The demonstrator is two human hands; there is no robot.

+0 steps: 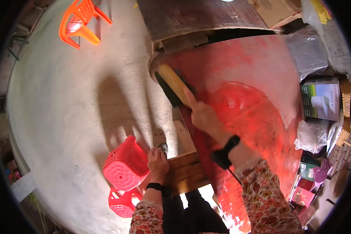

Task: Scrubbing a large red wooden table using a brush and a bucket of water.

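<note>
My right hand (206,117) grips the end of a brush with a pale wooden back (174,82) and dark bristles. The brush lies slanted at the left edge of a red tabletop (251,117). A curved, glossy streak marks the tabletop's surface, and the red there looks brighter than the paler area beyond it. My left hand (158,161) hangs lower, its fingers curled, beside the left end of a wooden bench (187,169). Whether it touches the bench cannot be made out. Just left of it stands a red plastic stool (125,172).
A second red stool (121,206) stands below the first. An orange plastic chair (82,23) is at the far left on the concrete floor (61,117). Beyond the red top is a dark table (199,17) with a cardboard box (273,11). A printed box (321,99) and bags line the right.
</note>
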